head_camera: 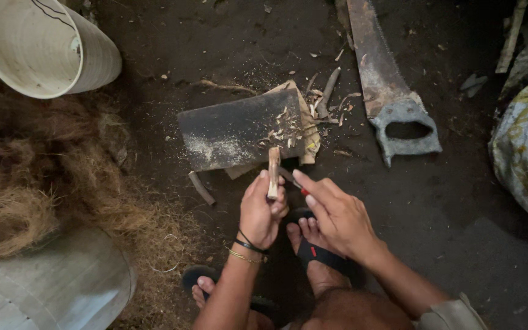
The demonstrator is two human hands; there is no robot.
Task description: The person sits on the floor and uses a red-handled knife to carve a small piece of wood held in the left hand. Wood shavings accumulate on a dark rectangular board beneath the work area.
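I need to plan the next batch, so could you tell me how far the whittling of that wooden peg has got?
Shavings already litter the dark board, so some cutting is done. The left hand holds the wooden peg upright while the right hand sets a red-handled knife against it. How much shaping remains cannot be judged.

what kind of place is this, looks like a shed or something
Probably a rough, dirt-floored workshop for handwork. A rusty hand saw lies on the dark ground, wood shavings scatter over a flat block, and a heap of brown fibre lies at one side. The left hand holds a small wooden stick.
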